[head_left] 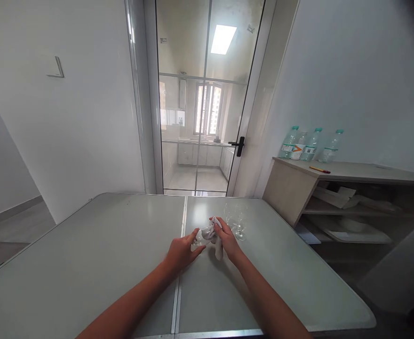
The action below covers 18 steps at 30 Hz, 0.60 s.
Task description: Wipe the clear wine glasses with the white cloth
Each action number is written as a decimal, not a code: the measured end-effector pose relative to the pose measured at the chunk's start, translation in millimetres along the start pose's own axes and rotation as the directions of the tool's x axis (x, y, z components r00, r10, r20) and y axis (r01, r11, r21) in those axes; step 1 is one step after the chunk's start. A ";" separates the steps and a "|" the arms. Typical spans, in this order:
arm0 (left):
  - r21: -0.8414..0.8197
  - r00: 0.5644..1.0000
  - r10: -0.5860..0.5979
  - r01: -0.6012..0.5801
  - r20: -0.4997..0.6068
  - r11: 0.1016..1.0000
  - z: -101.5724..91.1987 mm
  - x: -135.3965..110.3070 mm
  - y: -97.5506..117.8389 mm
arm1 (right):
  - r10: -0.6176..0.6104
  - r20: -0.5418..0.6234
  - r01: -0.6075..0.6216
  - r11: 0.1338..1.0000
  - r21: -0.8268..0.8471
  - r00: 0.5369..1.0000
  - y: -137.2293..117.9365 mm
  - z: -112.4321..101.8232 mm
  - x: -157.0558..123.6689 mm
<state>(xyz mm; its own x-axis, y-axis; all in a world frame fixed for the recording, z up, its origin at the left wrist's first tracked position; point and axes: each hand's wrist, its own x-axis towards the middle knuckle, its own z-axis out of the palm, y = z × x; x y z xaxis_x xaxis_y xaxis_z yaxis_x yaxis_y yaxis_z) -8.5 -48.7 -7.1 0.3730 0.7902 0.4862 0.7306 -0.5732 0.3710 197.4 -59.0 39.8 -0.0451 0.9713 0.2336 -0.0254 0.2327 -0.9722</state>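
Note:
My left hand (pixel 183 250) is closed around a clear glass (pixel 197 239) that lies low over the grey table (pixel 104 245). A white cloth (pixel 214 238) is pressed against that glass by my right hand (pixel 227 238), whose fingers are wrapped round the cloth. Two more clear stemmed glasses (pixel 237 220) stand upright on the table just right of my right hand.
A wooden shelf unit (pixel 298 186) stands to the right, with three water bottles (pixel 311 145) and a pencil (pixel 319 169) on top. A glass door (pixel 207 99) with a black handle (pixel 238 145) lies straight ahead. The table's right edge is near.

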 end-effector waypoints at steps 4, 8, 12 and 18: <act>-0.115 1.000 -0.008 0.009 0.012 0.993 -6.4 1.7 8.5 | 0.012 0.050 -0.015 0.998 0.061 0.999 2.0 1.6 -3.2; -0.541 0.981 -0.086 0.169 0.176 0.824 -20.5 5.4 24.3 | 0.016 0.142 -0.024 0.998 0.060 0.990 -5.6 2.4 -9.0; -0.756 0.874 -0.113 0.468 0.473 0.457 -31.1 8.3 28.4 | 0.018 0.189 -0.028 0.998 0.052 0.982 -14.2 1.9 -12.0; -0.702 0.714 -0.104 0.700 0.692 0.129 -35.5 11.0 20.3 | -0.106 0.157 0.122 0.988 -0.097 0.982 -15.1 1.3 -10.7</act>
<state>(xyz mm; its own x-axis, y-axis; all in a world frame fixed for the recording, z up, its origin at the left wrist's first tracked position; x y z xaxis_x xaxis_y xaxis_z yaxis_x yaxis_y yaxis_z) -9.9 -59.4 33.9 0.5863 0.7740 -0.2392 -0.0461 0.3266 0.9440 197.0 -73.0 52.0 -0.1986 0.9212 0.3346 0.0659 0.3532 -0.9332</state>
